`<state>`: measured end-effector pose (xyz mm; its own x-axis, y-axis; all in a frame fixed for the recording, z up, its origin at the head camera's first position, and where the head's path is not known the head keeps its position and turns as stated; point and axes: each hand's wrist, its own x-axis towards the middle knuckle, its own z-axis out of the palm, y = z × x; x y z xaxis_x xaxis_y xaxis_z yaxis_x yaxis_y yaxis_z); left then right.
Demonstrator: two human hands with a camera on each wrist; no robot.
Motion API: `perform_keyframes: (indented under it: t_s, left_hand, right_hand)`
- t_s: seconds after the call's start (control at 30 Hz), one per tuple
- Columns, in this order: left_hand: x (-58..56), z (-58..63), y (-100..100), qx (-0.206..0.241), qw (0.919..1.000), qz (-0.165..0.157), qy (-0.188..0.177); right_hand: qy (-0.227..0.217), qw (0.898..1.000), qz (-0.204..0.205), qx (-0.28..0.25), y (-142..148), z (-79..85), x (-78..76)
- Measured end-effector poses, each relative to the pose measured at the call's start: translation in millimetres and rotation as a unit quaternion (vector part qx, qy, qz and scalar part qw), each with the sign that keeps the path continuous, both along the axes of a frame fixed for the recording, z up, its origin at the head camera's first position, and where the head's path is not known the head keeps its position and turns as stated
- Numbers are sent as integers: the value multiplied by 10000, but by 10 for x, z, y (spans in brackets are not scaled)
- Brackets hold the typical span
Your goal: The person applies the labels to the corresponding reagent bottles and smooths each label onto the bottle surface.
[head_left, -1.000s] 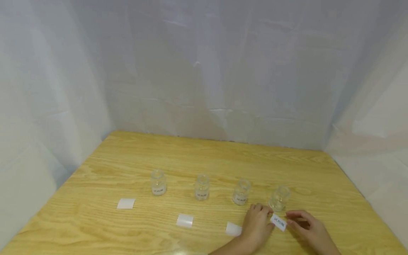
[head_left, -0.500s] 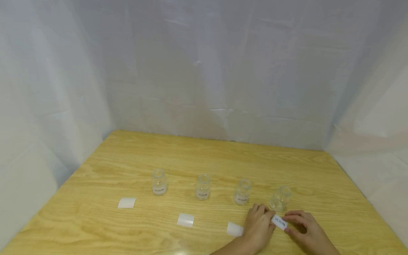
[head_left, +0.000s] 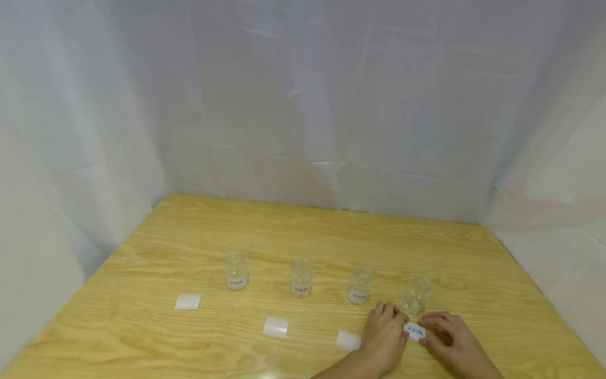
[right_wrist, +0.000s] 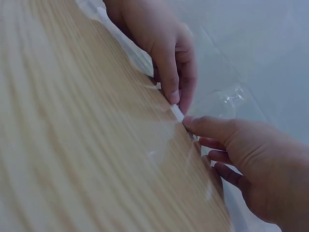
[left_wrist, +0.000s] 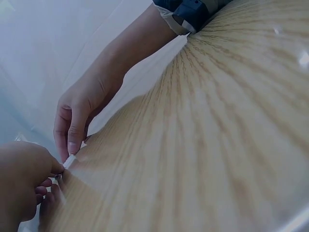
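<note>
A small white label (head_left: 414,330) with dark handwriting is stretched between my two hands at the front right of the table. My left hand (head_left: 384,337) pinches its left end, and my right hand (head_left: 455,342) pinches the right end between thumb and fingers. From the left wrist view, the label (left_wrist: 70,161) appears as a thin white strip between the fingertips, close over the wood. Just behind the hands stands a glass jar (head_left: 416,295) with no label showing on it.
Three more glass jars bearing written white labels stand in a row leftward, the nearest jar (head_left: 360,285) behind my left hand. Blank white paper pieces lie in front: left piece (head_left: 188,301), middle piece (head_left: 275,327), and right piece (head_left: 348,340) beside my left wrist. White sheeting (head_left: 322,105) surrounds the table.
My right fingers have closed in on the label's right end, moving slightly left. The label has turned a little and lies more level between the hands. The jars have not moved.
</note>
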<state>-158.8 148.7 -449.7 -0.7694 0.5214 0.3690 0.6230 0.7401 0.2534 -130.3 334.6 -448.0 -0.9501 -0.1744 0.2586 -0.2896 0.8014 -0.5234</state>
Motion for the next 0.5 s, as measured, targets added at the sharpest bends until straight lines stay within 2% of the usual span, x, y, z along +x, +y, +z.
perform_keyframes:
  t_s: [0.23, 0.5]
  left_hand:
    - [-7, -2, 4, 19, 10000, 23, 3]
    - [1, 7, -3, 37, 9997, -9, 234]
  right_hand:
    - [109, 9999, -14, -1, -7, -8, -4]
    - [190, 9996, 146, -154, -12, 2, 11]
